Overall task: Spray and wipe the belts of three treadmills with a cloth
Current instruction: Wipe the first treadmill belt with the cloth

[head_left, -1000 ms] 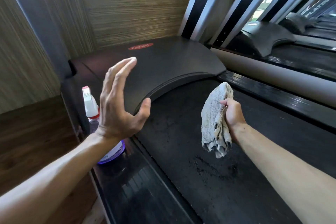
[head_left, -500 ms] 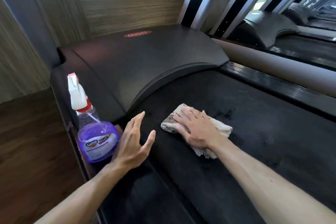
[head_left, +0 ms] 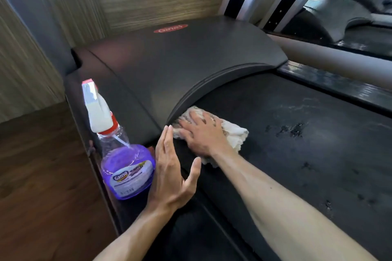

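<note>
We press the cloth (head_left: 231, 135) flat under our right hand (head_left: 203, 135), fingers straight, at the belt's (head_left: 297, 154) front end, unwiped belt stretching rightward; our left hand (head_left: 169, 176), open, hovers beside the spray bottle (head_left: 125, 167).

The cloth (head_left: 214, 133) lies on the belt (head_left: 286, 154), against the motor cover (head_left: 180, 65) at 12 o'clock. The spray bottle (head_left: 125, 163) stands at its 9 o'clock on the side rail (head_left: 95, 154).

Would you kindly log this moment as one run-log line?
step: wiping belt | right hand: flat on cloth by motor cover | left hand: open, free | spray bottle: upright, side rail
</note>
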{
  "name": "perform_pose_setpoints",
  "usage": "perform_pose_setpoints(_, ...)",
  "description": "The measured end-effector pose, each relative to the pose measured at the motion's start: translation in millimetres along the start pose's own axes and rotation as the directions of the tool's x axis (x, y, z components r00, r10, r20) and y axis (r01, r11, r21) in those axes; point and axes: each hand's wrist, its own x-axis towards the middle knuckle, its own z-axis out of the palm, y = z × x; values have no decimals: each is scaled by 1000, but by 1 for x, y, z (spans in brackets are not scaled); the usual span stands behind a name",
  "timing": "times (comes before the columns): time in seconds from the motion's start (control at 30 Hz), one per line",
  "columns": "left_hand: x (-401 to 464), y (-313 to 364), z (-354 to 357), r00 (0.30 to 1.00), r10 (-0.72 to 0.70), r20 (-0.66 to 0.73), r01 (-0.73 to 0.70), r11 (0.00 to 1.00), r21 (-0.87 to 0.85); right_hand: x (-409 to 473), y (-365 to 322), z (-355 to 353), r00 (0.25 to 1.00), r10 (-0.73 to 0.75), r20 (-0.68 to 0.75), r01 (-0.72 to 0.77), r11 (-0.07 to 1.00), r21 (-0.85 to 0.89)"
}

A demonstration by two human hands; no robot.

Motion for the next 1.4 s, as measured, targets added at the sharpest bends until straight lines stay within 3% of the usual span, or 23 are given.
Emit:
perform_pose_setpoints(0.23, 0, 1, -1, 1000, -23, 9, 24, 999, -38, -33, 15, -2, 975, -221, 12, 221, 975, -2)
perform_pose_setpoints(0.3, 0, 0, -1, 999, -33, 8, 33, 999, -35, -33, 29, -3, 985, -175, 6, 175, 984, -19)
perform_pose_setpoints(0.4, -1, -1, 0, 999, -48, 18, 48, 999, -16, -13, 29, -7, 998, 16, 53, -14, 999, -37)
perform_pose_setpoints(0.47, -2, -1, 1, 998, -62, 19, 62, 998, -5, -5, 18, -8, 998, 44, 50, -43, 999, -16)
perform_pose_setpoints(0.67, 3, -7, 8, 985, -174, -5, 174, 982, 68, -48, 31, -6, 974, -220, 54, 220, 975, 10)
perform_pose_setpoints(0.77, 5, -13, 12, 967, -255, -27, 256, 961, 105, -45, 59, -4, 991, -132, 20, 132, 991, -18)
perform_pose_setpoints(0.87, 6, -12, 13, 959, -282, -34, 284, 951, 126, -14, 70, -10, 994, 96, 51, -94, 994, -52)
perform_pose_setpoints(0.93, 6, -9, 14, 957, -287, -35, 289, 948, 135, -1, 58, -12, 989, 130, 73, -127, 991, -43)
perform_pose_setpoints(1.1, 8, -8, 14, 953, -304, -18, 303, 942, 143, -31, 23, -4, 988, -142, 64, 144, 989, -26)
perform_pose_setpoints(1.2, 7, -6, 11, 951, -309, -8, 307, 942, 135, -53, 45, -8, 979, -191, 71, 192, 981, -14)
perform_pose_setpoints(1.27, 7, -7, 11, 949, -314, -15, 313, 938, 147, -48, 67, -11, 987, -143, 67, 147, 988, -48)
perform_pose_setpoints(1.4, 8, -5, 11, 948, -318, -8, 315, 934, 167, -7, 83, -16, 991, 117, 57, -114, 992, -58)
